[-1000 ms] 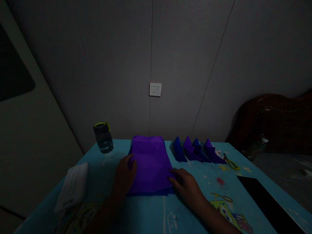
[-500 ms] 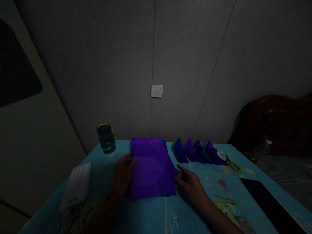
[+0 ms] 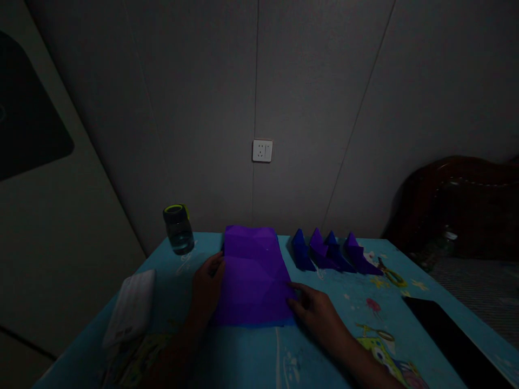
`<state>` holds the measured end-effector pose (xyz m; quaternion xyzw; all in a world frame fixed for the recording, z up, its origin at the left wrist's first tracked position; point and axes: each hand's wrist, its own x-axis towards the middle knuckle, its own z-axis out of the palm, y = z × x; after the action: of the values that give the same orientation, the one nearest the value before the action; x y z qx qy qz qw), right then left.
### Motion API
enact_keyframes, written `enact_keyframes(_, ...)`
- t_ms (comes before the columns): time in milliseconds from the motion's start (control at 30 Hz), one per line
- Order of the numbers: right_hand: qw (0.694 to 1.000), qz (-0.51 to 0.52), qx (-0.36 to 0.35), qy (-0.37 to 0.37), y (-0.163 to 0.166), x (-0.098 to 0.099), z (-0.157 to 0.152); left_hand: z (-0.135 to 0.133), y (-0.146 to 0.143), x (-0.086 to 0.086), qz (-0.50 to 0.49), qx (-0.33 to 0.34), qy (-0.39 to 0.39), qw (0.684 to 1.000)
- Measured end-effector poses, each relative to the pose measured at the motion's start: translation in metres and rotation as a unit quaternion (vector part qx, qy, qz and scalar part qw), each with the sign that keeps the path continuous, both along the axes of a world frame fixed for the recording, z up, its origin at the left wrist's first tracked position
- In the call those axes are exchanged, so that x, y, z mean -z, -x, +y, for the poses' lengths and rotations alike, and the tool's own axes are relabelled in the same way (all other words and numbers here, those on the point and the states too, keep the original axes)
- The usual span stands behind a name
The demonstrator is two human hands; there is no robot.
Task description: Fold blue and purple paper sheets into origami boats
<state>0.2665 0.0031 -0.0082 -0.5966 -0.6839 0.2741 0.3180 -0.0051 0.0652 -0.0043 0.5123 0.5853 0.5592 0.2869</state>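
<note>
A stack of purple paper sheets [image 3: 252,275] lies flat on the light-blue cartoon-printed table [image 3: 324,346], with a blue sheet edge showing beneath it. My left hand [image 3: 206,289] rests against the stack's left edge, fingers stretched along it. My right hand [image 3: 314,310] lies at the stack's right lower corner, its fingers extended and touching the paper edge. Neither hand grips anything. Several folded purple and blue paper boats [image 3: 332,254] stand in a row to the right of the stack, near the wall.
A jar with a yellow-green lid [image 3: 178,228] stands at the back left. A white pack [image 3: 130,308] lies on the left edge. Scissors [image 3: 388,273] lie beside the boats. A dark tablet [image 3: 450,335] lies at the right. A wall socket [image 3: 262,151] is behind; a dark wooden headboard [image 3: 458,200] stands right.
The top purple sheets, skewed half a second ago, now lie squared on the stack. Both hands have stayed at its two sides, shifting slightly.
</note>
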Motion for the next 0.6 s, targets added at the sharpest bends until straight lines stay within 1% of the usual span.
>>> enact_keyframes(133,1.0,-0.015,-0.017,-0.017,0.0003,0.0008,-0.0007,-0.0022,-0.0017,-0.0007,0.016,0.008,0.008,1.0)
enact_keyframes(300,0.997,0.023,-0.021,-0.069,-0.0013,0.0051,0.0024,-0.0042,-0.0037,-0.0013,0.018,-0.007,0.013,1.0)
enact_keyframes(467,0.989,0.074,-0.028,-0.123,-0.0024,0.0053,0.0038,-0.0009,-0.0015,0.0011,-0.008,0.001,0.012,1.0)
enact_keyframes(600,0.988,0.081,-0.037,-0.129,-0.0036,0.0057,0.0054,0.001,0.0009,0.0015,-0.045,0.013,0.026,0.999)
